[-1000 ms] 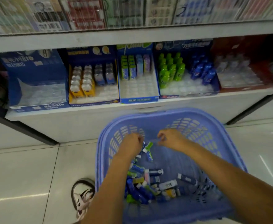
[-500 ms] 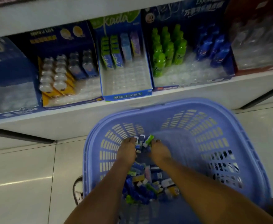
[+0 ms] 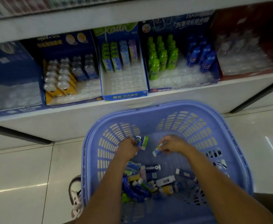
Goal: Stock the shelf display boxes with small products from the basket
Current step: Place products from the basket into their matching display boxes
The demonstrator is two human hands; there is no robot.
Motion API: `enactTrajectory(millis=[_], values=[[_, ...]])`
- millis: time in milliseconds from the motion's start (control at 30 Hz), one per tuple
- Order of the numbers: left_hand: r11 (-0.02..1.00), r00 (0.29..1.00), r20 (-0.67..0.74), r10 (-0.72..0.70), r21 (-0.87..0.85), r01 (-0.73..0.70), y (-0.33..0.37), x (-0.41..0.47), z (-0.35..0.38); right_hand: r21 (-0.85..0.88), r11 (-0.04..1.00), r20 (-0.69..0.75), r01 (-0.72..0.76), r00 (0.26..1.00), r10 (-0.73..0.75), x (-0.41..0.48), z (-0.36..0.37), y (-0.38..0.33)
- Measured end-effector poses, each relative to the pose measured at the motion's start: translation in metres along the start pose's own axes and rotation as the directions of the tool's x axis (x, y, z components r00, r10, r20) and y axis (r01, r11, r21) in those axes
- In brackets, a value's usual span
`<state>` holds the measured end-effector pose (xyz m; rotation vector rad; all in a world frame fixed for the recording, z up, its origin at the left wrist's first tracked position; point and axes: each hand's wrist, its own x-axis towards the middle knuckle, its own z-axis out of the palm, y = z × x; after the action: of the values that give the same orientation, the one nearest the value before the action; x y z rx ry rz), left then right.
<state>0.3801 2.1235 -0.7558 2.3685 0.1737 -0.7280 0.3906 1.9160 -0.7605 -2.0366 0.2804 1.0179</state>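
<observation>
Hands (image 3: 129, 147) (image 3: 172, 143) pinch small boxy packs over slotted plastic basket (image 3: 216, 126).

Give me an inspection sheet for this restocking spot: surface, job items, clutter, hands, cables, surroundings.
Surface: white shelf carrying a row of display boxes; pale tiled floor below.
Job's things: blue basket with a pile of small products inside; middle display box has packs at the back and empty front slots.
Clutter: what looks like a laced shoe left of the basket.
Grippers: left hand grips small packs; right hand pinches a single pack; both are over the basket.
Cables: nothing seen.
Surroundings: a neighbouring box holds green bottles and blue bottles; upper shelf, contents blurred.
</observation>
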Motion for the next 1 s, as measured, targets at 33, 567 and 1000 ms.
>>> enactTrajectory(millis=[33,567,1000], values=[[0.998,1.000,0.012,0.010,-0.068,-0.009,0.006,-0.006,-0.006,0.086,0.996,-0.048,0.031,0.998,-0.027,-0.009,-0.006,-0.005],[0.568,0.867,-0.491,0.086,-0.691,-0.448,0.077,-0.108,-0.139,0.015,0.662,-0.626,0.749,0.523,-0.578,-0.128,-0.055,-0.196],[0.424,0.873,-0.480,-0.084,-0.810,-0.405,0.076,-0.109,-0.153,-0.470,0.660,-0.520,0.585,0.421,-0.743,-0.053,-0.054,-0.283]])
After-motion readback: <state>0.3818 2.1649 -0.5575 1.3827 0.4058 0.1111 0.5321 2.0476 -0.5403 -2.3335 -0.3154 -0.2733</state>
